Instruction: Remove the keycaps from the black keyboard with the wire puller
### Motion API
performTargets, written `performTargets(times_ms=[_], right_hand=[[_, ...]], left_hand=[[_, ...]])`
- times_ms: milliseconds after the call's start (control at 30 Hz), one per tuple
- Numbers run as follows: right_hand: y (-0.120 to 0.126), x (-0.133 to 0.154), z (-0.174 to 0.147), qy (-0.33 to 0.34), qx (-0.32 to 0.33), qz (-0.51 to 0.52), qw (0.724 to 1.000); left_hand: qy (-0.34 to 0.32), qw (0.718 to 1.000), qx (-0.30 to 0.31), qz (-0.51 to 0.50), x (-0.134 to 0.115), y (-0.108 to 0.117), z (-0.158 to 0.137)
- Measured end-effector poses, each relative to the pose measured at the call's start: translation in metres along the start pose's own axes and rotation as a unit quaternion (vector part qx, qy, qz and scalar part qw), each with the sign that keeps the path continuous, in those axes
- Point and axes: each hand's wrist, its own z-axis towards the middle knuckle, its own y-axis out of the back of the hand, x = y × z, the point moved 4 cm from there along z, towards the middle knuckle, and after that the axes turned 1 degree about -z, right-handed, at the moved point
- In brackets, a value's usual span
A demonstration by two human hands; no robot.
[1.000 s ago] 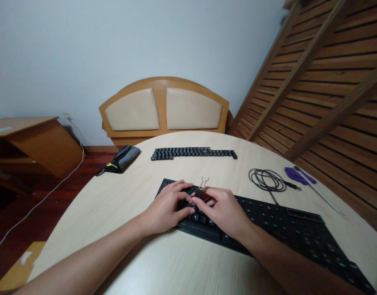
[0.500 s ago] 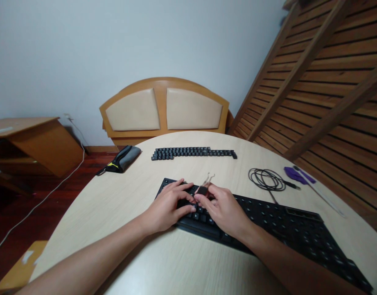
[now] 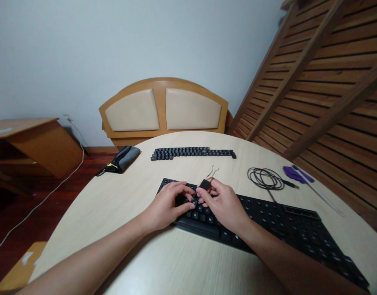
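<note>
The keyboard (image 3: pixel 268 211) is on the table (image 3: pixel 114 200). Behind it sit rows of keycaps (image 3: pixel 188 152). To their right are a coiled cable (image 3: pixel 265 179), then a brush (image 3: pixel 320 192).

Place: home, bedroom-like | padded headboard (image 3: pixel 162 107) | red wood floor (image 3: pixel 64 180) | wooden desk (image 3: pixel 50 141)
</note>
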Motion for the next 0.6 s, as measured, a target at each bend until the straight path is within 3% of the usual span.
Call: performTargets(times_ms=[600], right_hand=[[0.0003, 0.0010, 0.0011, 0.006, -0.025, 0.019, 0.999]], left_hand=[[0.033, 0.994, -0.042, -0.098, 0.0073, -0.0001, 0.0026]])
